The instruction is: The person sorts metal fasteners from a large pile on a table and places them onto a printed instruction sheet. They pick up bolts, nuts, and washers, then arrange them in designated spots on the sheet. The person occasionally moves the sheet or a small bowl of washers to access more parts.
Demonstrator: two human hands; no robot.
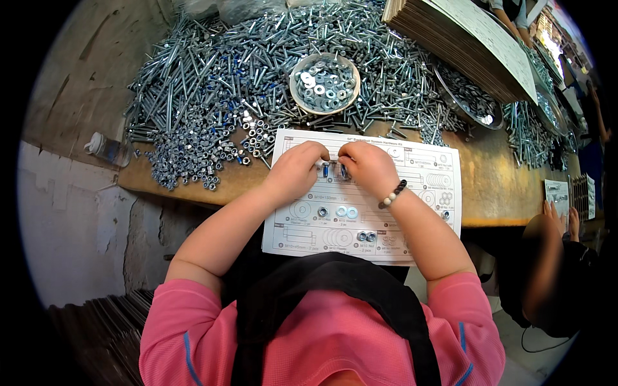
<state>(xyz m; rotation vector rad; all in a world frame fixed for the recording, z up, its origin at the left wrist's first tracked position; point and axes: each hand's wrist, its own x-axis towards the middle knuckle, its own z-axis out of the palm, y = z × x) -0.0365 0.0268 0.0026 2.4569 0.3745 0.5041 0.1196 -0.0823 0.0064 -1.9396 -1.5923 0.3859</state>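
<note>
Both hands are pressed together over the upper middle of the white printed card (pixel 364 199): left hand (pixel 295 172) and right hand (pixel 368 168) are each pinched on small hardware (blue-tipped nut or short bolt (pixel 326 170), mostly hidden by the fingers; exact type can't be told). Washers (pixel 346 211) and nuts (pixel 365 236) are laid on the card's outlines below the hands. Beyond the card's top edge a bowl of washers (pixel 324 83) is sunk in the heap of bolts (pixel 212 77). The card's lower edge is cut off by a black apron strap (pixel 360 283).

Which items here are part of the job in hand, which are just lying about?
In use: left hand, right hand, printed card, nuts and washers on it, bowl of washers.
Lying about: plastic bottle, cardboard stack.
</note>
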